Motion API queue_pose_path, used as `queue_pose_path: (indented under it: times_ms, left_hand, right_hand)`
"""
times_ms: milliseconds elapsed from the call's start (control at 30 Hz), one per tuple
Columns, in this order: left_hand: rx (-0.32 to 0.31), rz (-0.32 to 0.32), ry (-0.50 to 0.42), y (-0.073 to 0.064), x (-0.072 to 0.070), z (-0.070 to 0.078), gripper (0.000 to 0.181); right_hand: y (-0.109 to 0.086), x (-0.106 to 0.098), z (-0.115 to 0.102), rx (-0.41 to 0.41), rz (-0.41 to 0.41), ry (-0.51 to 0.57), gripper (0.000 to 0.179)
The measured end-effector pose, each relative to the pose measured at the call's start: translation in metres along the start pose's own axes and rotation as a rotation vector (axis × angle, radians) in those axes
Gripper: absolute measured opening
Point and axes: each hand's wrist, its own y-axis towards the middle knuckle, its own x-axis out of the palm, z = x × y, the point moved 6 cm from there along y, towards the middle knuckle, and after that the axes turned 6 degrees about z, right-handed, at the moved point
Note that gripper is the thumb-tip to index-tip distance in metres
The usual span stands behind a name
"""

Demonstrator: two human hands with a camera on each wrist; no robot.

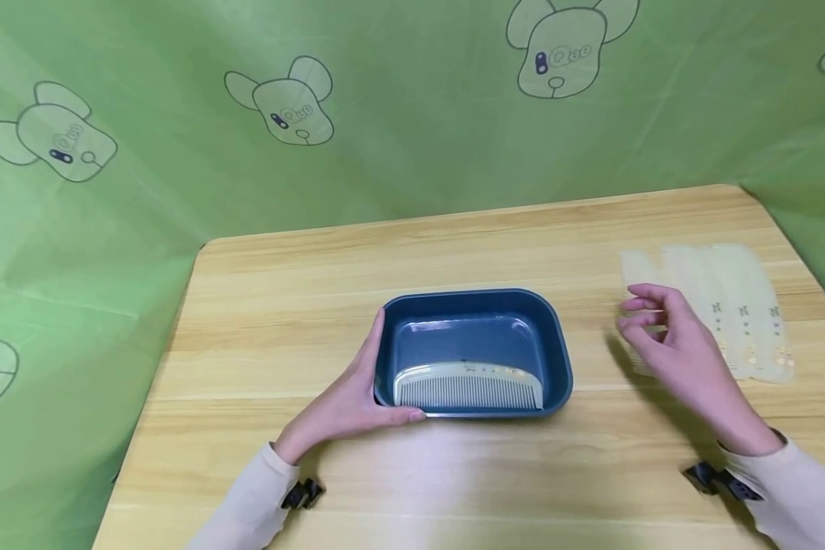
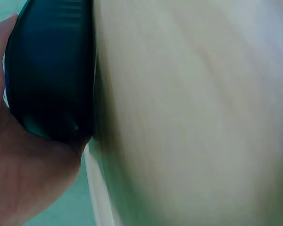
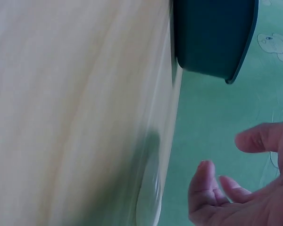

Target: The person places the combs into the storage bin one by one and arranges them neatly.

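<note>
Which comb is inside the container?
The one comb lying along the near side of the blue container; the other combs lie on the table, near the right hand.

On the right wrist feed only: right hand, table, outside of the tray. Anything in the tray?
Observer: Yes, the head view shows one comb in the tray, along its near wall, printed back facing away from the person.
Operator: Tray loose or held?
Observer: Held. The left hand grips its left end, thumb along the near rim.
Operator: What's around the right hand?
Observer: Several more combs, side by side on the table to the right of the tray.
</note>
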Motion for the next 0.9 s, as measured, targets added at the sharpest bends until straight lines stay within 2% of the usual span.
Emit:
queue_pose_path:
  times_ms: [267, 533, 733, 900]
  left_hand:
    - [0.008, 0.006, -0.012, 0.000, 0.000, 0.000, 0.148]
    - [0.012, 0.003, -0.005, 0.002, 0.000, -0.001, 0.148]
    - [0.017, 0.008, -0.015, 0.003, 0.000, 0.001, 0.147]
    - [0.015, 0.004, -0.008, 0.002, 0.001, 0.000, 0.147]
  right_hand:
    - [0.009, 0.000, 0.013, 0.041, -0.108, -0.064, 0.073]
    - [0.015, -0.006, 0.019, 0.075, -0.113, -0.136, 0.077]
    - [0.017, -0.009, 0.021, 0.047, -0.085, -0.250, 0.078]
    - [0.015, -0.009, 0.024, 0.027, -0.093, -0.305, 0.081]
